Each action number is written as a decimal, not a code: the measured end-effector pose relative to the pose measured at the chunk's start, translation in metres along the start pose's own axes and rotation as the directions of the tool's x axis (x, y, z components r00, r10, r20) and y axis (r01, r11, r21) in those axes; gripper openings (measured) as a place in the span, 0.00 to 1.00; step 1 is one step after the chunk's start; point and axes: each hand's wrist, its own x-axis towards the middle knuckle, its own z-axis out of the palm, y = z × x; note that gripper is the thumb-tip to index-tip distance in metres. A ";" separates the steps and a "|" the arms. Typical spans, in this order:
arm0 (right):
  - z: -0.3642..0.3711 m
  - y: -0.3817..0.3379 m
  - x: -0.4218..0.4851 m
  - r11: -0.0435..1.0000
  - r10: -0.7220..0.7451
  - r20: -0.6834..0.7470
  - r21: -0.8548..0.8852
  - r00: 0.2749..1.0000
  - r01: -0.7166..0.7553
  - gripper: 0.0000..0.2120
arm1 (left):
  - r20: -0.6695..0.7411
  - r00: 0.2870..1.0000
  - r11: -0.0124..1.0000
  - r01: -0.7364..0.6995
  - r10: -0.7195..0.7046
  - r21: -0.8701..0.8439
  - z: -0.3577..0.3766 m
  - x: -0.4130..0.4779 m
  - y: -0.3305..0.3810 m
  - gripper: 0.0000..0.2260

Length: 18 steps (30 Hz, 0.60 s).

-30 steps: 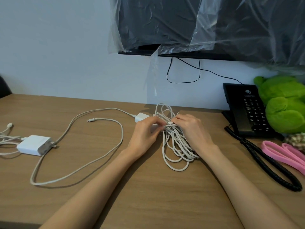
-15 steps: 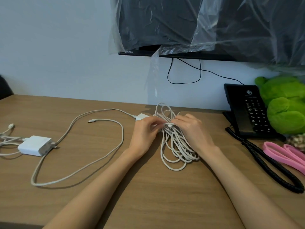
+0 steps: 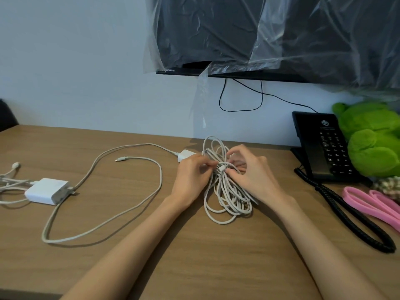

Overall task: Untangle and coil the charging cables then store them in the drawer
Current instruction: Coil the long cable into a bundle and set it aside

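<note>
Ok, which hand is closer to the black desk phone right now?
Right. The right hand pinches the white cable bundle to the left of the desk phone; the left hand holds the bundle's far side, farther from it.

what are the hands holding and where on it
The left hand and right hand both pinch the bundled white cable at its middle, by a connector end that shows between the fingertips.
</note>
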 end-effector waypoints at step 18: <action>-0.006 -0.003 0.000 0.960 0.145 0.256 0.199 0.956 -0.199 0.26 | 0.048 0.983 0.950 -0.184 0.178 0.254 -0.010 -0.004 0.009 0.11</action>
